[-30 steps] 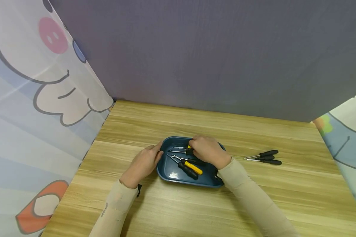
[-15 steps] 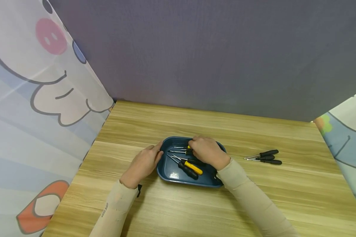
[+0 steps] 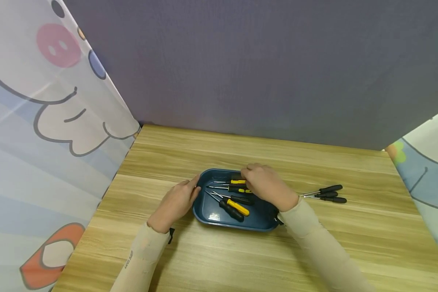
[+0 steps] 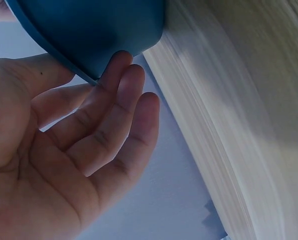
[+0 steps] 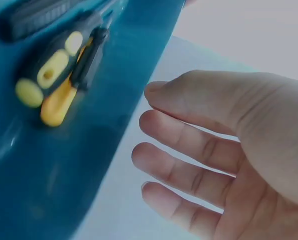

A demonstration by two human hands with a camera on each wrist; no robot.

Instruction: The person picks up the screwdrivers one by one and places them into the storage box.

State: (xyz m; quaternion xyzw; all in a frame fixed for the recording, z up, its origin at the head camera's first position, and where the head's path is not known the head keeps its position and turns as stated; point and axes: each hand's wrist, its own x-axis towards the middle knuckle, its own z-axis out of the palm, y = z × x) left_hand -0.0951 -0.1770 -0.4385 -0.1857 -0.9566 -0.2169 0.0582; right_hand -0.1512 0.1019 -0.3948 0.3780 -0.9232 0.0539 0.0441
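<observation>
A blue plastic tray (image 3: 226, 226) stands on the table with several screwdrivers in it. My left hand (image 3: 173, 205) pinches its left rim, fingertips against the outer wall (image 4: 114, 35) in the left wrist view. My right hand (image 3: 268, 186) is over the tray's back right side. In the right wrist view its extended fingers hold nothing, and the thumb tip is right at the rim. Left of it lie a black-and-yellow screwdriver (image 5: 45, 70) and a yellow-handled one (image 5: 56, 107). Nearer the front, a yellow screwdriver (image 3: 238, 207) rests beside a black-handled screwdriver (image 3: 231, 211).
Several black-handled screwdrivers (image 3: 328, 194) lie grouped on the wooden table (image 3: 211, 259), right of the tray. A dark grey partition (image 3: 255, 73) rises along the back edge. Cartoon-printed cloth (image 3: 58, 121) hangs at the left side.
My right hand has shifted right from the back group of screwdrivers, leaving their handles in fuller view. The left hand and the tray have stayed in place.
</observation>
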